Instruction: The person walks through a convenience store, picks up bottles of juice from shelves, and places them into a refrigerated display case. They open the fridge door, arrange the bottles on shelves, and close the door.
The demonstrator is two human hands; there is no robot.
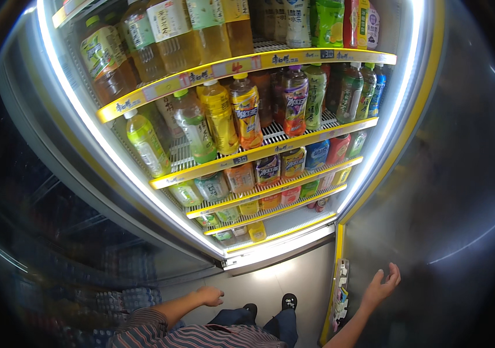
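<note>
My left hand (pixel 211 296) hangs low before the open drinks fridge, its fingers curled in and nothing visible in it. My right hand (pixel 384 282) is raised at the right, thumb and fingers apart, against the dark inner face of the opened fridge door (pixel 421 182); whether it touches the door I cannot tell. Ahead, bottled drinks fill several wire shelves. A yellow-labelled iced tea bottle (pixel 246 115), a yellow bottle (pixel 220 119) and a purple-capped bottle (pixel 295 102) stand on the second visible shelf. Large tea bottles (pixel 171 39) occupy the shelf above.
Yellow-edged shelf fronts (pixel 247 65) carry price tags. A bright light strip (pixel 95 130) runs up the fridge's left side. Low on the door's edge hangs a narrow rack of small items (pixel 341 296). Packs of bottled water (pixel 127 300) stand on the floor at the left.
</note>
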